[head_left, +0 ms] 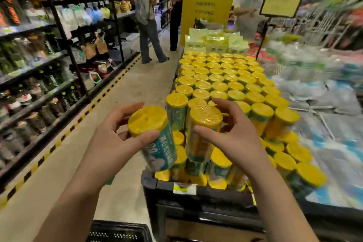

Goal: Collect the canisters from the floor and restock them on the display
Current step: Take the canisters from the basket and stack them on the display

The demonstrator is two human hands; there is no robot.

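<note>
Item 1. Left grip (117, 135): fingers and thumb clamped round the first canister (149, 119). It has a yellow lid and a teal label and is held tilted, with the lid up and to the left and the base leaning toward the right grip.

Item 2. Right grip (229, 133): the thumb is pressed on the front of the second canister (204, 122) and the fingers are curled behind its lid, so it is clamped on it. This canister is shrink-wrapped and nearly upright. We cannot tell whether the two canister bases touch.

Item 3. Stocked canisters (220, 80): these stand in rows just beyond both grips, lids up. There are lower tiers beneath and to the right of the right grip.

Item 4. Table (216, 194): a dark-edged table below both grips carries the stock. A price tag (184, 187) is fixed on its near rim.

Item 5. Pale green packets (214, 41): stacked past the far end of the rows, in front of a yellow banner (208, 10).

Item 6. Black basket (117, 232): low, beneath the left grip.

Item 7. Shelving (39, 68): well left of the left grip, across the aisle floor (137, 88).

Item 8. Shopper (145, 15): we log one standing far ahead of the grips.
</note>
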